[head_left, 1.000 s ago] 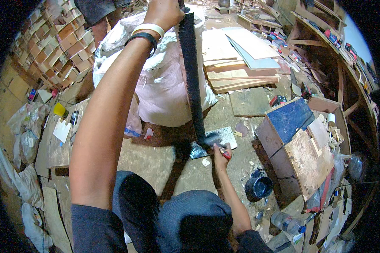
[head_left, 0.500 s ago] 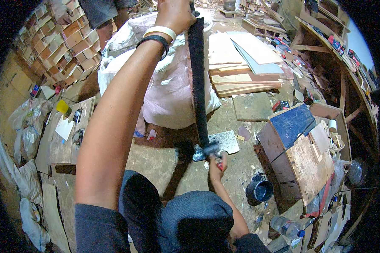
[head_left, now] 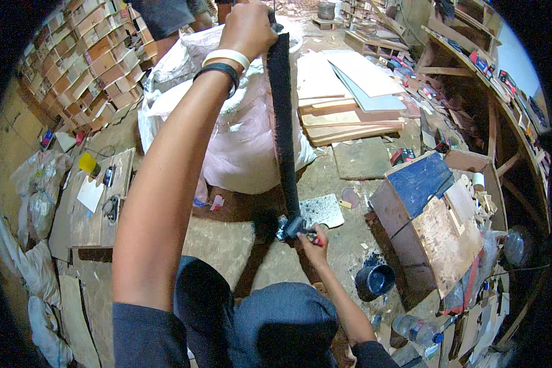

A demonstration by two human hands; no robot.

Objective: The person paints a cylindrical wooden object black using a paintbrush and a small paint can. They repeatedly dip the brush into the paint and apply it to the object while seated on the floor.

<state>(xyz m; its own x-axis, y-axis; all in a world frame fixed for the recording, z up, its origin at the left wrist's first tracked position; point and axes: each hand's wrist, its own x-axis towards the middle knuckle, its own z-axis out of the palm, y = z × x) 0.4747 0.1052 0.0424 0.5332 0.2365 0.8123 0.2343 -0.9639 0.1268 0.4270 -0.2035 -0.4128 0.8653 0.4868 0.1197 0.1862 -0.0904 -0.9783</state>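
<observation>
Left hand in the head view: raised high, the left hand [head_left: 249, 27] has its grip closed on the upper end of the long black strip [head_left: 282, 122], with some fingertips hidden from view

Long black strip: steeply upright between the two hands, in front of the white sack [head_left: 245, 159]; being held by one end probably leaves the rest of its length free to be worked on

Right hand: low and near the floor [head_left: 224, 239], the right hand [head_left: 316, 243] has its grip wrapped around the red handle of the dark-headed tool [head_left: 294, 229]

Dark-headed tool: its head is at the strip's lower end, seemingly touching it; whether it is a roller or a brush I cannot tell

Speckled sheet: the white sheet [head_left: 322, 210] flecked with black lies just beside the strip's foot, perhaps to take stray drips

Black pot: the open pot [head_left: 375, 279], dark and glossy inside, stands on the floor to the right of the right forearm, likely for easy reach

Knees: the bent knees [head_left: 285, 306] rise between the forearms, a low posture that seems to suit work at floor level

Stacked boards: the boards [head_left: 352, 119] lie beyond the sheet, well apart from the tool
</observation>
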